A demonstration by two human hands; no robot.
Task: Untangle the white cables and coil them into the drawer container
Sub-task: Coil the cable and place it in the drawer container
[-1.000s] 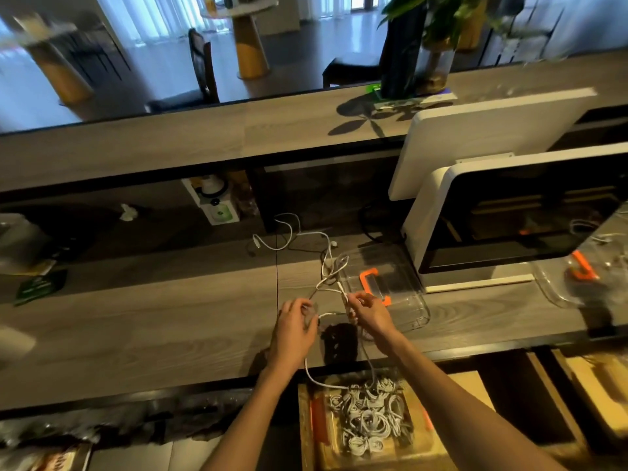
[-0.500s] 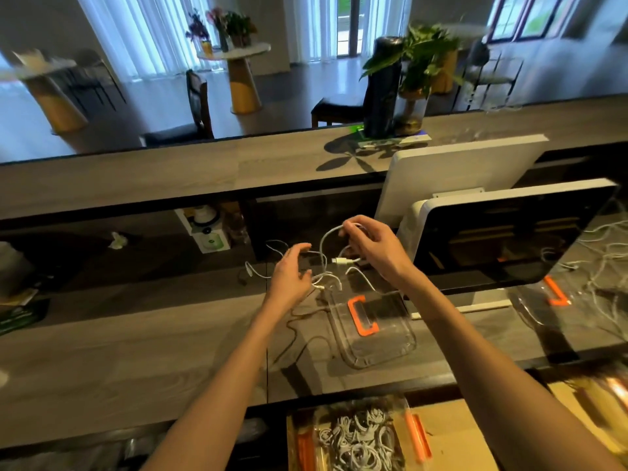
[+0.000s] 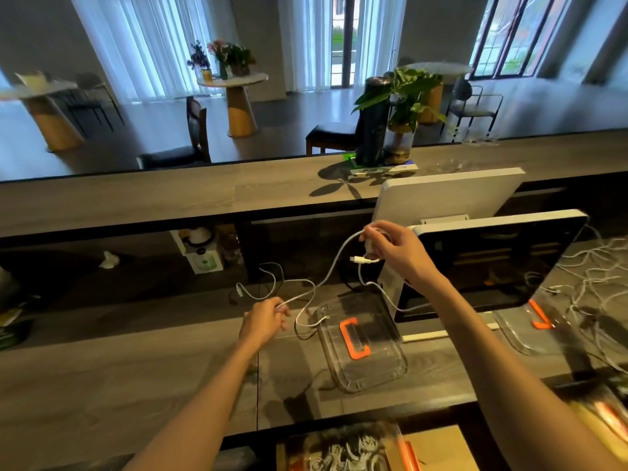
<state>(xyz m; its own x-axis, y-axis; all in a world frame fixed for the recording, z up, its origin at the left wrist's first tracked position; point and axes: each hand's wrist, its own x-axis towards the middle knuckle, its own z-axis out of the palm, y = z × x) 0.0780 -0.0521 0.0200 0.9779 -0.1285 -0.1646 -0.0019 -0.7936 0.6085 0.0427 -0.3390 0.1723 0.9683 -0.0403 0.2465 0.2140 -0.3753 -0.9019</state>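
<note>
I saw the task partly done. At 6 o'clock, at the frame's bottom edge, the drawer container [image 3: 343, 450] already held a heap of coiled white cables. One cable [image 3: 334, 266] was being worked above the bench [image 3: 136, 368]. My right hand [image 3: 390, 253], raised at 1 o'clock from the centre, had its fingers curled round a small coil of it, a plug end jutting out to the left. My left hand [image 3: 263, 321], lower at 7 o'clock from the right one, pinched the same cable where it sagged toward a clear lid [image 3: 363, 341]. At 3 o'clock, a tangle [image 3: 591, 283] of more cables lay on the bench, well apart, so I judged much untangling was left.
</note>
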